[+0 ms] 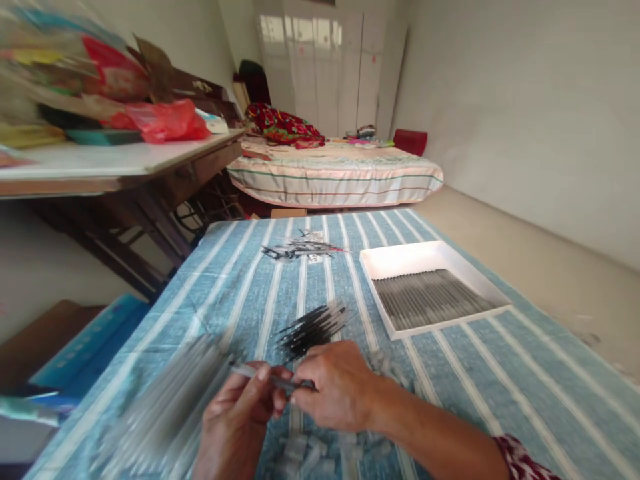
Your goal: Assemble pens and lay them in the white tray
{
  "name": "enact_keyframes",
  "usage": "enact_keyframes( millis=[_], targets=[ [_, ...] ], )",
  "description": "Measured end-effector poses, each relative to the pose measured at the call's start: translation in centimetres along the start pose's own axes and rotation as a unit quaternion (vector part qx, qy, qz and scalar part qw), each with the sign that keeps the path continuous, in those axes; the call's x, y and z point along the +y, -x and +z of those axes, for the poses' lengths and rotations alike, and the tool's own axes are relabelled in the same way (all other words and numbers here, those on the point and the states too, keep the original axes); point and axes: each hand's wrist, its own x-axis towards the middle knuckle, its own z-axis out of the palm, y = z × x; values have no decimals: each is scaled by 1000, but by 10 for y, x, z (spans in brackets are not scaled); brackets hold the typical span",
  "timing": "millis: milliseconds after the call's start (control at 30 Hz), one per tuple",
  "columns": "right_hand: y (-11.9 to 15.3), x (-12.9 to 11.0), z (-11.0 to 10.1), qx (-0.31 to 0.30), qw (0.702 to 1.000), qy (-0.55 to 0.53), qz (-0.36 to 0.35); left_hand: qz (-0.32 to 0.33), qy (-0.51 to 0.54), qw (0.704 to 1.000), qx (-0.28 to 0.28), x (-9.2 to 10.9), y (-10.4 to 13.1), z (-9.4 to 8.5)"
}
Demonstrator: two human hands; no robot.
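My left hand (240, 413) pinches a slim pen (245, 369) with a clear greyish barrel and a darker section toward the right. On that dark end the fingers of my right hand (335, 387) are closed. Beside my left hand lies a bundle of long translucent pen barrels (165, 407). Just beyond my right hand is a heap of black pen refills (313, 330). Small translucent caps (307, 453) are scattered below the hands, with more of them partly hidden by my right forearm.
A white shallow box (400, 263) on the right holds a row of grey pens (430, 297). Thin dark pieces (305, 248) lie at the far side of the striped tablecloth (240, 300). A side table (170, 157) with bags stands at left; a bed (335, 177) is behind.
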Motion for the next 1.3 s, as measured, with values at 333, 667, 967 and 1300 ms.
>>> enact_keyframes(
  millis=[333, 667, 967, 1300],
  targets=[
    [12, 82, -53, 130, 968, -34, 212, 14, -118, 990, 71, 8, -13, -18],
    [28, 150, -67, 87, 927, 8, 364, 40, -222, 973, 43, 2, -13, -17],
    [24, 141, -64, 42, 927, 105, 356, 51, -232, 970, 44, 1, -15, -19],
    [27, 146, -63, 5, 928, 138, 346, 44, -234, 970, 48, 0, -18, -20]
  ],
)
